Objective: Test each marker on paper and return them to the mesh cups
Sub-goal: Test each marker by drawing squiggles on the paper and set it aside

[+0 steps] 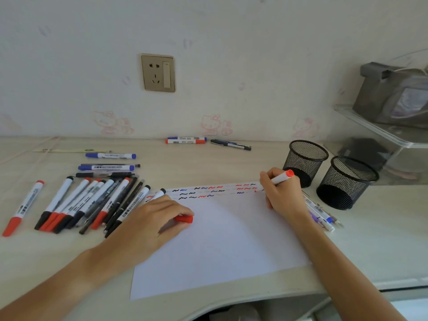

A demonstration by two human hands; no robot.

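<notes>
My right hand grips a red whiteboard marker, its tip down on the far right edge of the white paper, beside rows of black, blue and red squiggles. My left hand rests on the paper's left side and holds the red cap. Two black mesh cups stand to the right, one farther back and one nearer; no markers show inside them.
Several markers and pens lie in a pile left of the paper, with a lone red one further left. More markers lie by the wall. A few pens lie under my right wrist. A clear shelf stands at right.
</notes>
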